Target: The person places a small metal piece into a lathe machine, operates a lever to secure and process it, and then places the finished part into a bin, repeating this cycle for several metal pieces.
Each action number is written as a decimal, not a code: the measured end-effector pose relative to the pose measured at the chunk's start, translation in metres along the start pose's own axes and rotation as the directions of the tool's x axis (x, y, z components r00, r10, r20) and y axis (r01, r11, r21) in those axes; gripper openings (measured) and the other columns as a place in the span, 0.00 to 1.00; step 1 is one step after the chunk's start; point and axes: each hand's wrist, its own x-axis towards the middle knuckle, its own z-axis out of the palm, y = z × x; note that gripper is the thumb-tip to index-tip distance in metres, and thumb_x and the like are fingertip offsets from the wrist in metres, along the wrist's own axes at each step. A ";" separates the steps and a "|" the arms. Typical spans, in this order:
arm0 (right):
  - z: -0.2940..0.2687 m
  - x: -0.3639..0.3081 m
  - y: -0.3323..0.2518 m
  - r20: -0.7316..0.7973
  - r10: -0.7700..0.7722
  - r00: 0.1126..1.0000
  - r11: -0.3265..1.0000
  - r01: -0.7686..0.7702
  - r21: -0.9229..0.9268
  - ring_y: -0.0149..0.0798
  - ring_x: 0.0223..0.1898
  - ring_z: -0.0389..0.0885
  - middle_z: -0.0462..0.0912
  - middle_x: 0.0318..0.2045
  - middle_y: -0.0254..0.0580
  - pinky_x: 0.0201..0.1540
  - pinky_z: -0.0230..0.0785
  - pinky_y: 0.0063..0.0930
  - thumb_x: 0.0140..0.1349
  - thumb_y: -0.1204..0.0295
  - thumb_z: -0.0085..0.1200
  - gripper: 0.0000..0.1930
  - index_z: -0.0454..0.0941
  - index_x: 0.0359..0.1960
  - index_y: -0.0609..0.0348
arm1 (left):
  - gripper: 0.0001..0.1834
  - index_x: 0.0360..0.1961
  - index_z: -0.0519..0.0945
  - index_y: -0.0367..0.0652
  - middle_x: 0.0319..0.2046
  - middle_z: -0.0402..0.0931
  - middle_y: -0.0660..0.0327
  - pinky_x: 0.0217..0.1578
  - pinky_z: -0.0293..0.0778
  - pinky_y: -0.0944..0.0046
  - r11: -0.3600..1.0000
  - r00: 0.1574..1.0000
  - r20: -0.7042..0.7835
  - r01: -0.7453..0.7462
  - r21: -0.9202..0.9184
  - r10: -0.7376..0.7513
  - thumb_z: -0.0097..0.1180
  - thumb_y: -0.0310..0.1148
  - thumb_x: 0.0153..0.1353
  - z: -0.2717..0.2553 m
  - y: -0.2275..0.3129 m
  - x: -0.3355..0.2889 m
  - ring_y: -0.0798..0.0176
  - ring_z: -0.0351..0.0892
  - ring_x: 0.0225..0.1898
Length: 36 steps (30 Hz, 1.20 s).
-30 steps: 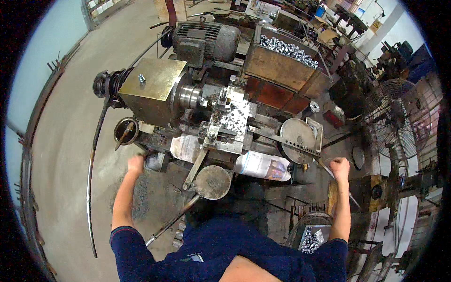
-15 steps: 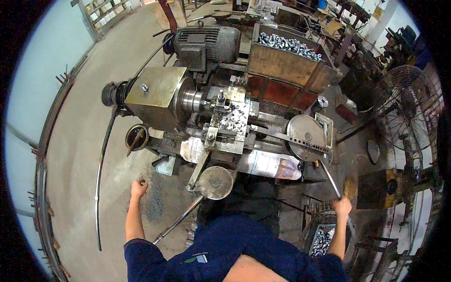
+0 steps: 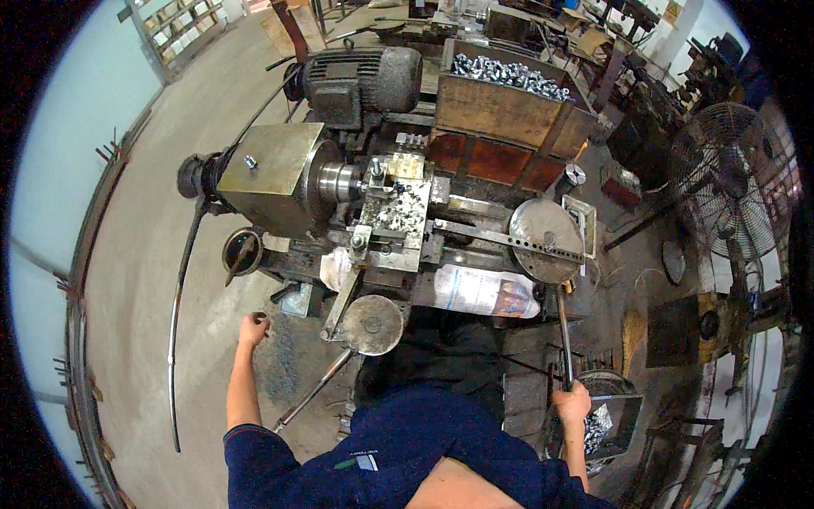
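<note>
My right hand (image 3: 571,403) is wrapped round the lower end of a metal lever (image 3: 565,339), which hangs from the round disc (image 3: 545,240) at the lathe's right side. My left hand (image 3: 254,327) is held over the floor left of the machine. Its fingers are curled; whatever they may pinch is too small to make out. Before me stands a small lathe with a boxy headstock (image 3: 267,182), a shiny chuck (image 3: 337,181) and a tool slide (image 3: 398,208) strewn with dark chips. A second round disc (image 3: 373,325) carries another lever (image 3: 318,388), untouched by either hand.
A wooden crate (image 3: 492,110) full of small metal parts stands behind the lathe, beside a motor (image 3: 365,81). At right is a caged fan (image 3: 725,178). A bin (image 3: 623,424) with metal parts sits by my right forearm. A small metal piece (image 3: 250,161) lies on the headstock.
My right hand has swung the lever left and toward me. The tool slide sits slightly closer to the chuck. My left hand stays nearly where it was, and the view has shifted a little.
</note>
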 end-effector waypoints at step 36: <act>-0.061 0.193 -0.046 -0.372 -0.402 0.837 0.915 0.381 -0.132 0.52 0.50 0.69 0.73 0.47 0.51 0.52 0.63 0.39 0.35 0.71 0.56 0.26 0.74 0.43 0.61 | 0.22 0.41 0.75 0.39 0.34 0.77 0.46 0.36 0.72 0.55 0.940 0.967 0.239 -0.160 0.301 0.088 0.58 0.43 0.49 0.022 0.023 0.034 0.49 0.77 0.36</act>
